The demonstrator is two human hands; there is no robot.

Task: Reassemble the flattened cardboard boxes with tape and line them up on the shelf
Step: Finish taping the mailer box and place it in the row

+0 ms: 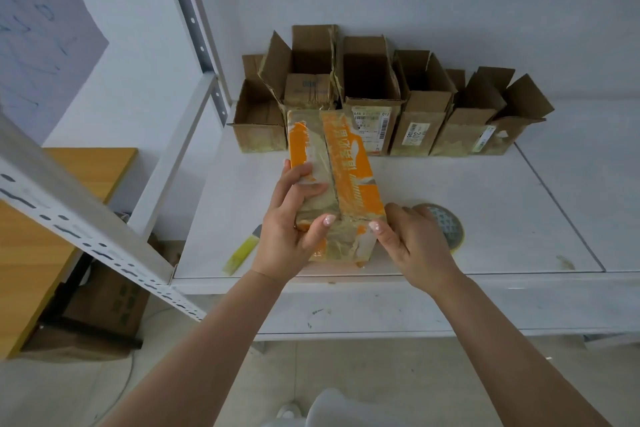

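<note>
White shelf [450, 218]: empty open boxes [367, 97], upright

Arms: bare, no sleeves.
Left hand [294, 222]: painted nails, pale pink (thumb nail shows best).
Right hand [412, 239]: same pale nails.
Clothes: something pale grey below.

Back of shelf [519, 218]: row of open boxes [398, 107] blocks the wall side.
Front left: yellow cutter [241, 251] lies near the edge.
Right of hands: tape roll [446, 224] on the board.
Far right: bare board, open passage.
Left: slanting upright [86, 218] bars entry.
</note>
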